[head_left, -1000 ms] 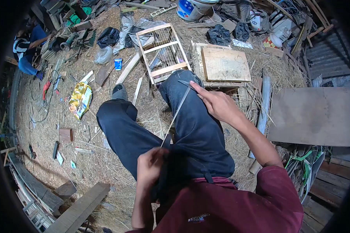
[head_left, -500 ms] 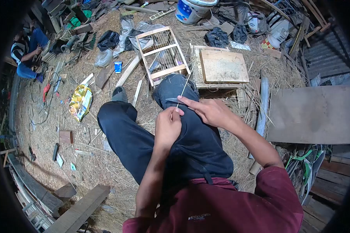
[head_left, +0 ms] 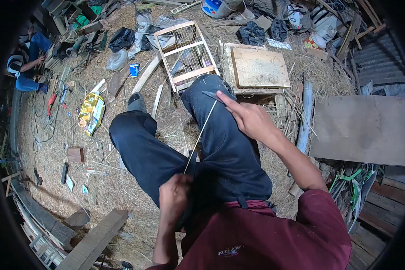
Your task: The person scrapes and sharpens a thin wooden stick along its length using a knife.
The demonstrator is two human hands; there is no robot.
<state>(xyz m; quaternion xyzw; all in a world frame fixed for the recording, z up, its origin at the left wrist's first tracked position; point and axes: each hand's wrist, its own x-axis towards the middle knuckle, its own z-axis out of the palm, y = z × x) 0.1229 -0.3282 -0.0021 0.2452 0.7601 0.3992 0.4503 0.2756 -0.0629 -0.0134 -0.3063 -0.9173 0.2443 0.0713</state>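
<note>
Two dark-trousered legs [head_left: 137, 135] cover the near ground, the right knee up against the near end of a barred wooden frame [head_left: 183, 49], and the left leg bent out to its left. Straw and shavings [head_left: 99, 198] litter the floor around them. Well to the near left of the frame, a thick plank [head_left: 94, 238] slants across the straw; a brown block [head_left: 75, 154] and a yellow packet [head_left: 91, 112] lie farther up on that side. Right of the frame is a wooden box with a pale board [head_left: 261, 67] on top, and farther right, a flat brown sheet [head_left: 362, 130]. Beyond the frame are dark plastic bags and a blue-and-white bucket [head_left: 220, 6]; a co-worker [head_left: 24, 67] sits well off to its left, and a corrugated wall [head_left: 382, 58] stands far to its right. The left hand [head_left: 174, 191], nearest and somewhat blurred, is closed, its fingers narrow around the lower end of a thin pale strip [head_left: 202, 130]. The strip slants over the lap toward the frame. The right hand [head_left: 252, 119], just on the near side of the frame, grips a knife [head_left: 210, 95], index finger extended and its tip on the blade, the strip's upper end meeting it above the right thigh; how the other fingers wrap the handle I cannot tell.
</note>
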